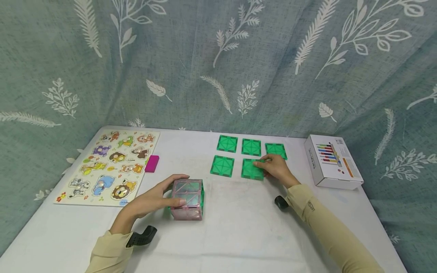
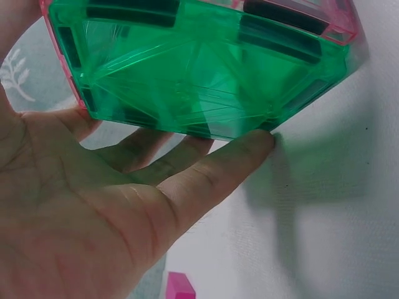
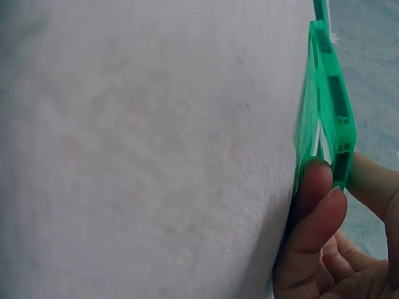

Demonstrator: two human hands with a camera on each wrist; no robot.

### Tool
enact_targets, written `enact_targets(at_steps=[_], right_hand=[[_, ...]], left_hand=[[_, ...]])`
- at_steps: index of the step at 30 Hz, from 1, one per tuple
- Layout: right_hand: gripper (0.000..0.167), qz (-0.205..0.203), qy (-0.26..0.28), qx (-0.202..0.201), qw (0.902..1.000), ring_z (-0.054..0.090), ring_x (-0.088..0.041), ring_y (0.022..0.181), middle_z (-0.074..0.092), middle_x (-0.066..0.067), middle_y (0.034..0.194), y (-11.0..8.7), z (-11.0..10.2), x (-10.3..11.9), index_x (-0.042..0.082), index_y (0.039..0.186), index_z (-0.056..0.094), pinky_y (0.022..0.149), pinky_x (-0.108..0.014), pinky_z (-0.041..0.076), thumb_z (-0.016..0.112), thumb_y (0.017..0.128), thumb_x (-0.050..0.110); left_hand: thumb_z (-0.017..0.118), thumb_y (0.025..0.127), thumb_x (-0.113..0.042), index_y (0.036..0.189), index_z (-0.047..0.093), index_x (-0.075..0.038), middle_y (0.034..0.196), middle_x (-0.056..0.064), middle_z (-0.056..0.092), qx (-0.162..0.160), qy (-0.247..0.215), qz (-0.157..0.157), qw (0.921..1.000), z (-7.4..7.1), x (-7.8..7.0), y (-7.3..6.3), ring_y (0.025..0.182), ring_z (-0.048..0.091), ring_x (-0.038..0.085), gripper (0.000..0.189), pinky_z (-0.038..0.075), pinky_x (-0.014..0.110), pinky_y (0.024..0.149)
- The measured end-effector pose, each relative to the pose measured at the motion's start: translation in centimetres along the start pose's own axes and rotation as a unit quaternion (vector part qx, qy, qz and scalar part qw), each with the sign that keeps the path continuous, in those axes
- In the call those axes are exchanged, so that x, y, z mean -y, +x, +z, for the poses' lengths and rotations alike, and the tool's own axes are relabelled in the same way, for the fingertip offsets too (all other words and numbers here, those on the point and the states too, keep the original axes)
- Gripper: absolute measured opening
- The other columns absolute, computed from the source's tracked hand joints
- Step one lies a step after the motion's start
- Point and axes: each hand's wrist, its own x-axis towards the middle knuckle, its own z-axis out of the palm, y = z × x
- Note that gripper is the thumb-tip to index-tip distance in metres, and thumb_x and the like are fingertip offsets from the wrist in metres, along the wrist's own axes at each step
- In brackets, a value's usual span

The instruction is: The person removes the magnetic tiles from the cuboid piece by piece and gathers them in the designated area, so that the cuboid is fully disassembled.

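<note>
My left hand grips a box built of clear pink and green square magnetic tiles, with the thumb on the near side and fingers at the far edge. A green side of this magnetic tile box fills the top of the left wrist view. On the right, my right hand pinches a green magnetic tile by its right edge. In the right wrist view, thumb and fingers hold that tilted green tile at its edge. Several more green tiles lie flat nearby in two rows.
At the left lies an animal puzzle board with a magenta block by its right edge. A white printed box stands at the right. A patterned curtain hangs behind the white table.
</note>
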Motion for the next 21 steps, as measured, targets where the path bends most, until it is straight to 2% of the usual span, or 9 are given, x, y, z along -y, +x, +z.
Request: enact_targets(at_steps=[3, 8, 15, 21], right_hand=[[0.054, -0.015, -0.017, 0.001, 0.9997, 0.065, -0.016, 0.060, 0.069, -0.004, 0.071, 0.08, -0.07, 0.06, 0.003, 0.124, 0.061, 0.063, -0.030, 0.053, 0.076, 0.089, 0.041], [0.053, -0.017, -0.030, 0.000, 0.9994, 0.066, -0.017, 0.058, 0.068, -0.005, 0.070, 0.06, -0.05, 0.15, 0.001, 0.121, 0.061, 0.061, -0.030, 0.052, 0.076, 0.089, 0.041], [0.051, -0.023, -0.056, -0.010, 0.9981, 0.065, -0.017, 0.059, 0.069, -0.006, 0.072, 0.20, -0.01, -0.06, 0.004, 0.115, 0.062, 0.059, -0.029, 0.050, 0.076, 0.088, 0.045], [0.052, -0.033, -0.083, -0.017, 0.9958, 0.056, -0.015, 0.058, 0.063, -0.004, 0.070, 0.51, 0.14, -0.19, 0.004, 0.112, 0.063, 0.057, -0.029, 0.045, 0.076, 0.087, 0.047]], left_hand=[[0.073, 0.091, -0.032, 0.151, 0.036, -0.032, 0.163, 0.015, 0.029, -0.003, 0.001, 0.001, 1.0000, 0.01, 0.05, -0.08, 0.153, 0.015, 0.047, 0.071, 0.020, 0.076, 0.112], [0.073, 0.091, -0.031, 0.152, 0.036, -0.032, 0.163, 0.014, 0.028, -0.004, -0.001, -0.001, 1.0000, 0.10, 0.16, -0.16, 0.154, 0.013, 0.046, 0.071, 0.016, 0.077, 0.113], [0.073, 0.091, -0.031, 0.152, 0.035, -0.032, 0.163, 0.014, 0.028, -0.005, 0.004, 0.004, 1.0000, 0.14, 0.24, -0.14, 0.154, 0.015, 0.045, 0.072, 0.017, 0.077, 0.113], [0.073, 0.091, -0.032, 0.152, 0.035, -0.032, 0.163, 0.014, 0.028, -0.004, 0.011, 0.006, 0.9999, 0.05, 0.24, -0.12, 0.154, 0.015, 0.046, 0.072, 0.018, 0.078, 0.112]])
